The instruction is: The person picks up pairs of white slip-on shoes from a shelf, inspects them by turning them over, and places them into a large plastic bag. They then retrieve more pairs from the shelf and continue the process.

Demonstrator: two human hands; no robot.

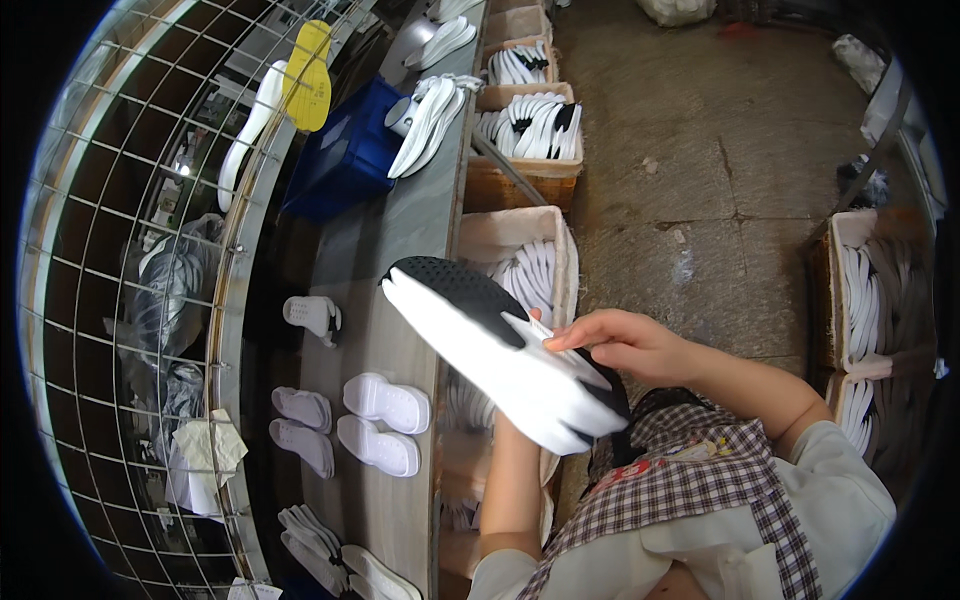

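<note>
A large shoe sole (470,350), white along its side with black textured patches on its bottom, is held up tilted in front of me. My left hand (536,314) is mostly hidden behind the sole. Its forearm rises from below, and what looks like a fingertip shows past the far edge; the hand grips the sole from behind. Over the sole's bottom lies my right hand (630,345), fingers stretched out and apart, with a fingertip touching the surface near the middle.
On the grey bench (400,290) to the left are white soles (385,400), a blue bin (345,150) and stacked soles (430,125). A yellow sole (307,75) hangs by the wire mesh (90,270). Lined baskets of soles (530,130) stand beside the bench; another basket (850,290) is right.
</note>
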